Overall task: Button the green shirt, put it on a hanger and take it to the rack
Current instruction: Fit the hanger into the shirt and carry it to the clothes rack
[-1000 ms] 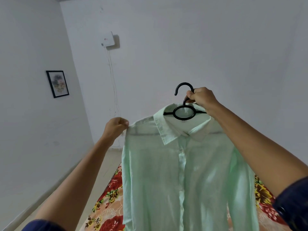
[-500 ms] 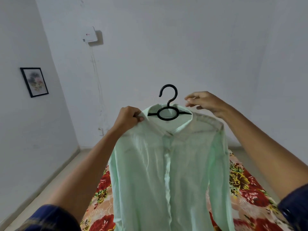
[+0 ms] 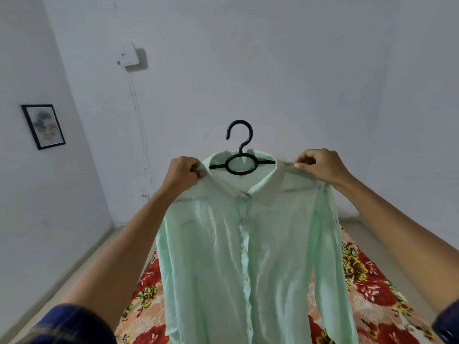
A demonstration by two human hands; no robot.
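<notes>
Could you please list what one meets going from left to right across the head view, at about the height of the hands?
Framed picture → left hand pinching the shirt's shoulder → black hanger inside the green shirt collar → right hand pinching the other shoulder.

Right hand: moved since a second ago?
Yes. The right hand left the hanger hook, dropped to the right and now pinches the green shirt shoulder.
</notes>
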